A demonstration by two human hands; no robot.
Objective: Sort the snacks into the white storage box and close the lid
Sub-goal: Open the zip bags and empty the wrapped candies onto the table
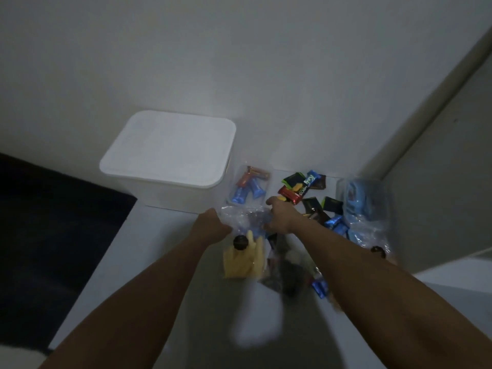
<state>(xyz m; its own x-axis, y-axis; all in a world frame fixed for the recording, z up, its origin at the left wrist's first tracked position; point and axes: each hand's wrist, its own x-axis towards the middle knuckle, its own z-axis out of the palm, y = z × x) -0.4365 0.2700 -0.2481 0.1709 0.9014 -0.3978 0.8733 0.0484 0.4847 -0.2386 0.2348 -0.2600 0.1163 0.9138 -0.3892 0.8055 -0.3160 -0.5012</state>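
The white storage box (170, 155) stands against the wall with its lid on. My left hand (211, 225) and my right hand (281, 215) each grip a side of a clear plastic bag (246, 218) just right of the box's front corner. Below the bag lies a clear pack of yellow wafers (243, 258). A clear tray (250, 186) holds red and blue bars. Loose wrapped snacks (303, 189) in black, red, green and blue lie scattered to the right. The frame is blurred by motion.
A clear bag of light-blue packets (358, 206) sits at the far right by a wall corner. A dark rug (53, 235) covers the floor to the left. More dark wrappers (282, 272) and a blue bar (319, 287) lie between my forearms.
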